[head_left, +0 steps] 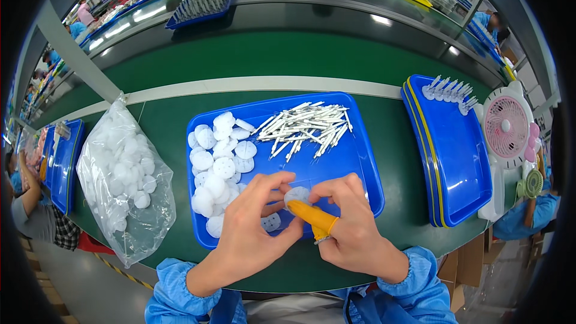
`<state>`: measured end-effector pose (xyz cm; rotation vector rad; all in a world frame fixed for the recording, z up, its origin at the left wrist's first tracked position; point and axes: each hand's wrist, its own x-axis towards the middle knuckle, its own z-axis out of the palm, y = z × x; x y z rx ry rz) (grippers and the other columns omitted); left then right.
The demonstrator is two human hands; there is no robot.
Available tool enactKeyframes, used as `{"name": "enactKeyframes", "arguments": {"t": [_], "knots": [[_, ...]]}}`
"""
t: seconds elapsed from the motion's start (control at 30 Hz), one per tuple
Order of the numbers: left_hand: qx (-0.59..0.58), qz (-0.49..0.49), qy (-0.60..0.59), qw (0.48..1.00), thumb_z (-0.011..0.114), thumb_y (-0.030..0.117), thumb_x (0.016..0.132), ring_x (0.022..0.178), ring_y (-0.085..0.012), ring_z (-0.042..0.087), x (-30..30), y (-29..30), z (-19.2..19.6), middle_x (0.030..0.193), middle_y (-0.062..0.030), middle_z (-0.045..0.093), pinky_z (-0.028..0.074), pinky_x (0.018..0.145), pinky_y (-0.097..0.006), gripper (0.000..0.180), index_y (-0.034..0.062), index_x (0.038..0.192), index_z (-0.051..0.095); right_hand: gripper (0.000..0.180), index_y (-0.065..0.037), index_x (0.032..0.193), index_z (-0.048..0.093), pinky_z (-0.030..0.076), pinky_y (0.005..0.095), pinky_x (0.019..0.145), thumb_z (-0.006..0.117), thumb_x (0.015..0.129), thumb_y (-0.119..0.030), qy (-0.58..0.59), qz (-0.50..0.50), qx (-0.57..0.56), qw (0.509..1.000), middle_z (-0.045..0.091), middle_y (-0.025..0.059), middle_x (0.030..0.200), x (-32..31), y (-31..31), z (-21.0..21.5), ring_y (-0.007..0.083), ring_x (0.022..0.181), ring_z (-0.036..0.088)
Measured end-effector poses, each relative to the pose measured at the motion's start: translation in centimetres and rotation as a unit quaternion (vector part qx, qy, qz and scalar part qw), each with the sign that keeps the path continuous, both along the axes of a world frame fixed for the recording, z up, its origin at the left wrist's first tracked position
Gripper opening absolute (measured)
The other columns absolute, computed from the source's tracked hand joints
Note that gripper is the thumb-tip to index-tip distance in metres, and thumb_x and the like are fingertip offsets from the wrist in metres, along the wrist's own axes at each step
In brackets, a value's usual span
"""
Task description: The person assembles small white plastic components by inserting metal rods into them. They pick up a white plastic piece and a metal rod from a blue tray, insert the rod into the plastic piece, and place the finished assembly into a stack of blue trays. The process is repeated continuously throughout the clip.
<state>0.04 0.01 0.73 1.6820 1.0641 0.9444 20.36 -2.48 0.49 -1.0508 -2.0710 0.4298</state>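
In front of me, both hands meet over the near edge of a blue tray (365, 162). A small translucent white plastic disc (297, 194) is between them. My right hand (354, 225) pinches it, with a yellow finger cot (313, 216) on the thumb pressed against its near side. The curled fingertips of my left hand (255, 222) close on its left side. Another disc (271, 222) shows below the left fingers. At the tray's left lie many similar white discs (224, 168); at its upper right is a loose pile of thin white sticks with fine wire-like ends (309, 127).
A clear plastic bag (126, 174) of white discs lies left of the tray. Stacked blue trays (453, 168) with upright assembled pieces (447, 91) and a pink-and-white fan (507, 125) stand at right. Across the back runs a green conveyor (288, 45) carrying a filled blue tray (204, 5).
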Motion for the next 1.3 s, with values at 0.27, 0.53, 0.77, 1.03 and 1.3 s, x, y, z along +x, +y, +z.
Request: {"name": "enactKeyframes", "arguments": {"t": [0.27,0.53,0.77,1.03,1.3], "knots": [[-0.107,0.004,-0.171,0.979,0.080,-0.011,0.083,0.127,-0.0261,0.066,-0.3,0.1,0.2,0.123,-0.0136,0.065,0.053,0.110,-0.041,0.068,-0.0034,0.144,0.050,0.034,-0.002,0.127,0.060,0.051,0.0413,0.097,0.071,0.094,0.002,0.068,-0.051,-0.075,0.994,0.068,0.0156,0.126,0.7,0.7,-0.1,0.0361,0.114,0.064],[-0.076,-0.003,-0.175,0.982,0.078,0.001,0.089,0.121,-0.0244,0.065,0.6,-0.2,-0.5,0.120,-0.0123,0.066,0.054,0.104,-0.037,0.056,-0.0031,0.140,0.055,0.026,0.000,0.124,0.064,0.055,0.0382,0.089,0.070,0.099,-0.004,0.247,-0.007,-0.228,0.942,0.072,0.0161,0.103,3.8,0.3,0.9,0.0252,0.095,0.069],[-0.136,-0.021,-0.071,0.988,0.070,0.002,0.101,0.128,-0.0238,0.063,-0.9,0.5,-0.7,0.136,-0.0147,0.065,0.050,0.110,-0.036,0.043,-0.0058,0.141,0.058,0.015,0.001,0.106,0.079,0.056,0.0314,0.079,0.077,0.093,-0.007,0.215,-0.238,-0.123,0.939,0.076,0.0091,0.093,15.1,1.4,4.1,0.0138,0.085,0.069],[-0.053,-0.030,0.022,0.998,0.071,0.001,0.100,0.100,-0.0151,0.070,-0.5,0.4,-1.5,0.114,-0.0075,0.072,0.055,0.087,-0.027,0.032,0.0013,0.132,0.067,0.021,0.007,0.104,0.076,0.050,0.0421,0.062,0.074,0.093,-0.011,-0.044,-0.497,-0.055,0.865,0.069,0.0209,0.076,30.4,3.9,4.0,0.0264,0.063,0.066],[0.036,-0.015,0.065,0.997,0.071,-0.004,0.090,0.094,-0.0217,0.074,0.7,0.4,-0.9,0.098,-0.0130,0.069,0.061,0.086,-0.032,0.022,-0.0059,0.112,0.069,0.024,0.009,0.105,0.077,0.060,0.0504,0.078,0.068,0.085,-0.001,-0.166,-0.524,-0.015,0.835,0.074,0.0274,0.084,34.2,10.7,2.5,0.0416,0.081,0.076]]}}
